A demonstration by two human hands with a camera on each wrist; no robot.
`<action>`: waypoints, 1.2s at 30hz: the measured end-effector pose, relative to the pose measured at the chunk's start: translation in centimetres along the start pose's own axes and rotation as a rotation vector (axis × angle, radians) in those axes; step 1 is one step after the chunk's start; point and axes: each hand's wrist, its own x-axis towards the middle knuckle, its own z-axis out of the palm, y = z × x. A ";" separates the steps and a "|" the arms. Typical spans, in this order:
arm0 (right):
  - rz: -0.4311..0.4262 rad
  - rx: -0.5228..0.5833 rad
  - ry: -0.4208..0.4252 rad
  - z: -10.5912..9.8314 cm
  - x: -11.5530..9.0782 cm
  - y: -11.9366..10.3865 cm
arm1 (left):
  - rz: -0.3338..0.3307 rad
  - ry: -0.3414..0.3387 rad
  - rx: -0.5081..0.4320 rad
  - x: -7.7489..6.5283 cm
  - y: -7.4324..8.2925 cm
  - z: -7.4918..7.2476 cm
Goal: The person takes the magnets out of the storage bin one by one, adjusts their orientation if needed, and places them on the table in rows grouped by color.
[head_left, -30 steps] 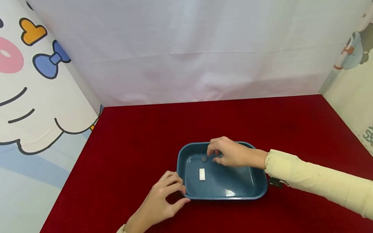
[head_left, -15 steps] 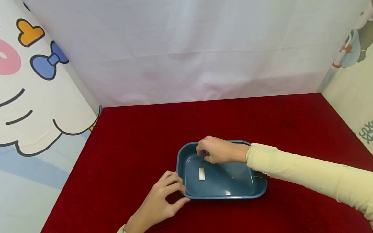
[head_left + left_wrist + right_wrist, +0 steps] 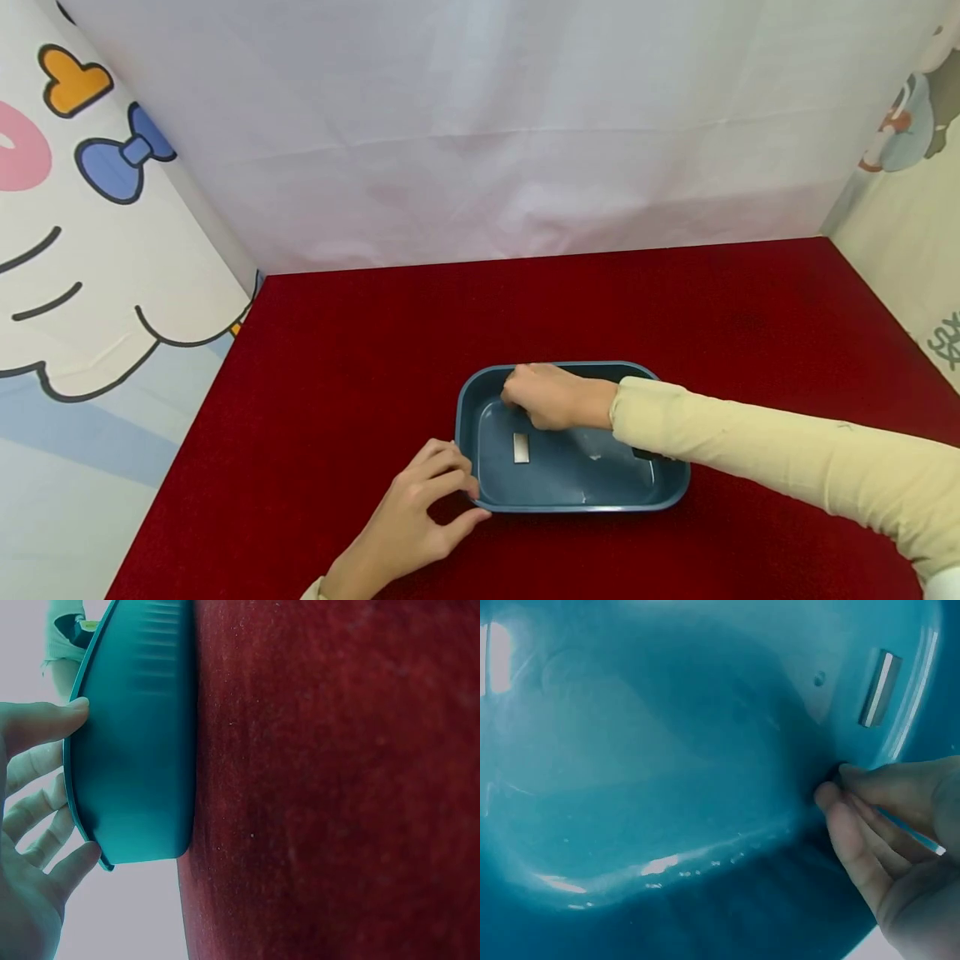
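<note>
A blue plastic basin [image 3: 585, 508] stands on the red cloth. My left hand [image 3: 412, 508] holds its near left corner, thumb and fingertips spread along the rim; in the left wrist view the thumb [image 3: 49, 724] lies against the outer edge. My right hand [image 3: 551, 396] reaches down inside, near the far left corner. In the right wrist view its thumb and fingers pinch a small dark disc [image 3: 835, 777] at the basin's floor, mostly covered by the fingertips. A small silver rectangular bar [image 3: 521, 448] lies flat on the floor beside that hand, untouched.
Red cloth [image 3: 360, 358] spreads around the basin. A white curtain [image 3: 525, 167] rises behind, and printed sheets with cartoon figures [image 3: 112, 167] hang at the left and right. The basin's walls surround the right hand.
My right hand has moved left and down into the basin, its fingers closing over the small round grey disc that lay visible before. The left hand stays at the corner.
</note>
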 end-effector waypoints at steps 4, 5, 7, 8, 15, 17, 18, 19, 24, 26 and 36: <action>0.003 -0.050 0.000 0.4 0.0 -0.1 | 0.012 0.004 -0.006 0.1 0.1 0.0; 0.002 -0.056 -0.004 0.5 0.0 -0.2 | 0.014 0.006 -0.005 0.1 0.1 0.0; -0.003 -0.060 -0.015 0.5 0.0 -0.3 | 0.011 0.005 -0.006 0.1 0.1 0.0; -0.003 -0.050 -0.025 0.5 -0.1 -0.3 | 0.009 0.004 -0.005 0.1 0.2 0.0; 0.018 0.034 -0.082 0.3 -0.7 -0.5 | 0.003 -0.008 -0.003 0.1 0.1 0.0; 0.031 0.048 -0.097 0.2 -0.8 -0.5 | 0.004 -0.009 -0.003 0.1 0.1 0.0; 0.036 0.053 -0.103 0.1 -0.9 -0.4 | 0.005 -0.011 -0.002 0.1 0.1 0.0; 0.042 0.059 -0.109 0.1 -0.9 -0.4 | 0.006 -0.011 0.001 0.2 0.1 0.0; 0.032 0.087 -0.084 -0.2 -1.2 -0.2 | 0.011 -0.011 0.013 0.2 0.1 0.0; 0.014 0.102 -0.060 -0.5 -1.4 -0.1 | 0.006 -0.012 0.012 0.2 0.1 0.0; -0.057 0.152 0.065 -2.5 -2.5 -0.2 | -0.006 -0.001 0.021 0.1 0.1 0.0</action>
